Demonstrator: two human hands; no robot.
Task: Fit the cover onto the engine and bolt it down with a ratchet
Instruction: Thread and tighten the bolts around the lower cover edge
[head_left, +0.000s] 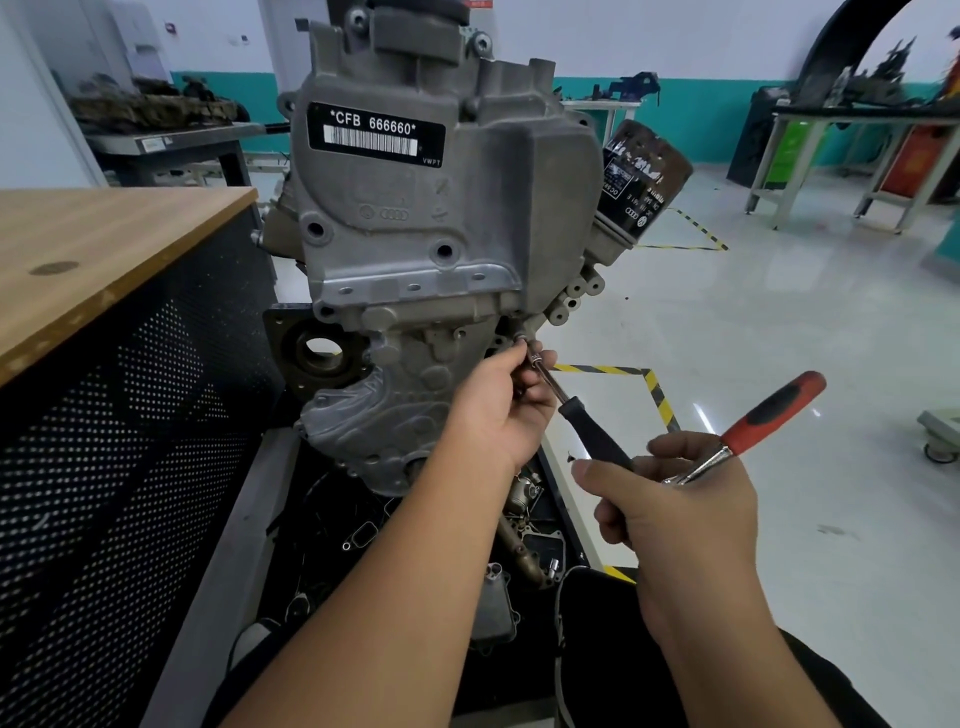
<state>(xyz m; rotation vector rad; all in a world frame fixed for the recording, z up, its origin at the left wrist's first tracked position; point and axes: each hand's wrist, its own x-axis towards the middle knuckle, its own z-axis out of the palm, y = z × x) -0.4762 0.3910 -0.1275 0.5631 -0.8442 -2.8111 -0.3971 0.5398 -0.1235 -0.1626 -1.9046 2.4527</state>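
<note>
while the left hand (501, 402) pinched the extension's (550, 382) socket end at the cover (415, 218), the right hand (675, 512) gripped the ratchet (748, 428) and extension handle.

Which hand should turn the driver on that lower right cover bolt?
Probably the right hand: it already grips the black driver handle along with the ratchet. The left hand pinches the socket end at the bolt, steadying it.

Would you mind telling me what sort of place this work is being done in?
Most likely an automotive training workshop. An engine with an oil filter stands upright for hands-on work, metal workbenches line the teal-banded walls, and yellow-black hazard tape marks bays on the glossy floor.
</note>
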